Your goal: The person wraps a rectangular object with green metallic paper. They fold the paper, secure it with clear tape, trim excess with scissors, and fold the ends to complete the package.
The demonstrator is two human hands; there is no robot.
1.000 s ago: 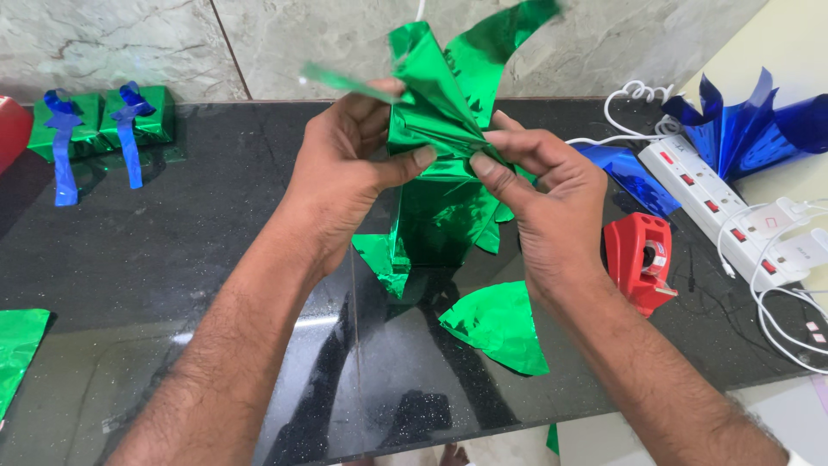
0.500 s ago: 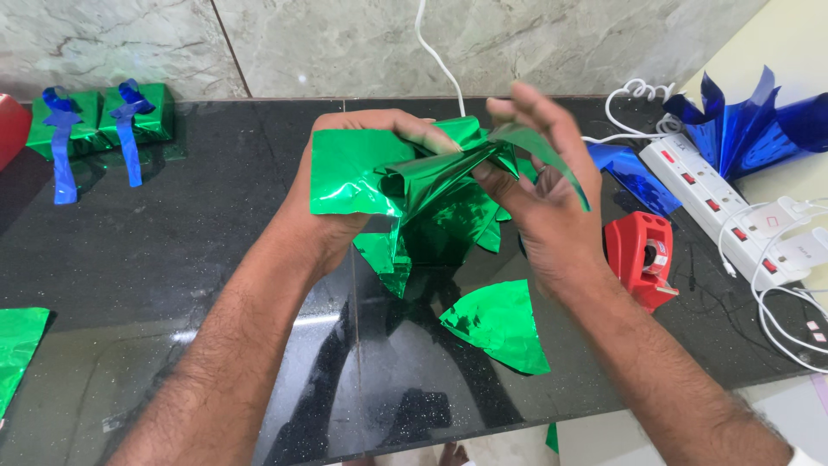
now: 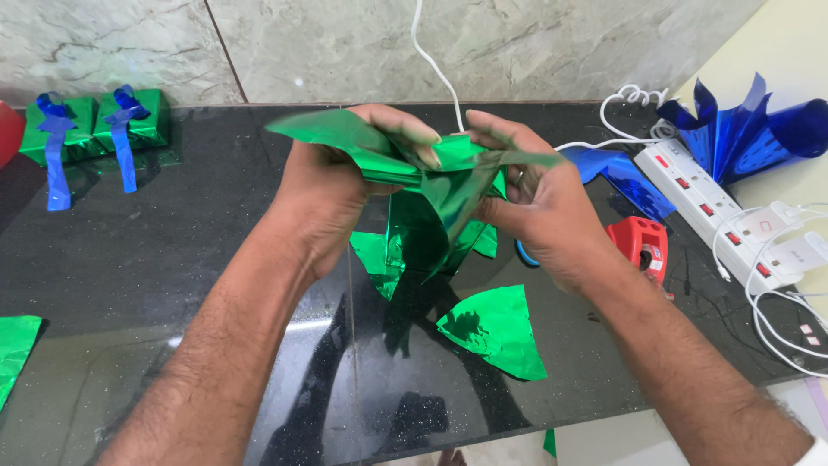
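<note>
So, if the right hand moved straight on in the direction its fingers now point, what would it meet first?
The right hand points toward the left hand. It would first meet the green foil sheet that both hands hold, then probably the left hand's fingers; depth is unclear.

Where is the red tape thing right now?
In the head view, the red plastic tape dispenser sits on the black stone counter, just right of the right hand and left of the white power strip.
</note>
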